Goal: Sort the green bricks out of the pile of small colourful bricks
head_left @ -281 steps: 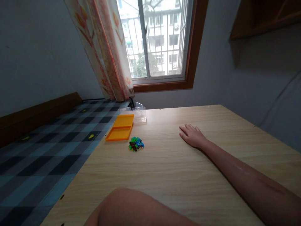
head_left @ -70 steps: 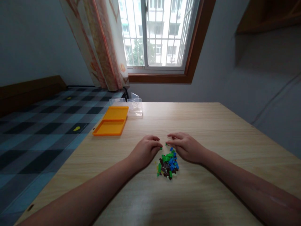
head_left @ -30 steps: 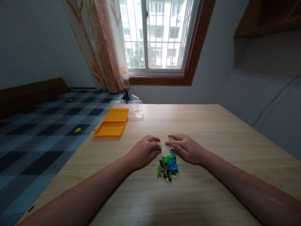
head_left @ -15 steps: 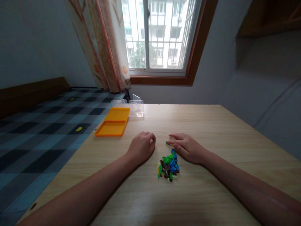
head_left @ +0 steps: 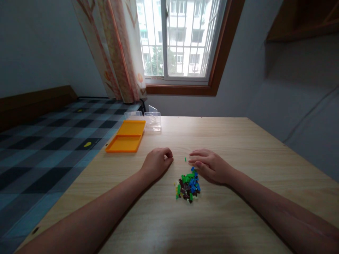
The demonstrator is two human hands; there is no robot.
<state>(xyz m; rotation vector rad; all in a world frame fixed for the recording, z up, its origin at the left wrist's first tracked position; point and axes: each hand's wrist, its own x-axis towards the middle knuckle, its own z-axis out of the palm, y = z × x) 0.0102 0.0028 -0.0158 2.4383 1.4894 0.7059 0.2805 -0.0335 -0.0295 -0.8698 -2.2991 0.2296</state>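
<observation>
A small pile of tiny plastic bricks (head_left: 187,184), green, blue, brown and yellow, lies on the wooden table (head_left: 238,141). My left hand (head_left: 157,163) rests on the table just left of and beyond the pile. Its fingers are curled into a loose fist, and whatever is inside is hidden. My right hand (head_left: 212,165) lies at the pile's far right edge with its fingers stretched towards the left. A single green brick (head_left: 185,159) sits on the table just off its fingertips, between the two hands.
An open orange tray (head_left: 126,137) lies near the table's left edge, with clear plastic boxes (head_left: 148,120) behind it. A bed with a checked blue cover (head_left: 39,148) runs along the left. A window and a curtain (head_left: 122,53) are behind the table.
The pile has been brought from beside the orange tray to the middle of the table. In the last second my left hand curled up and drew left, leaving one green brick lying apart.
</observation>
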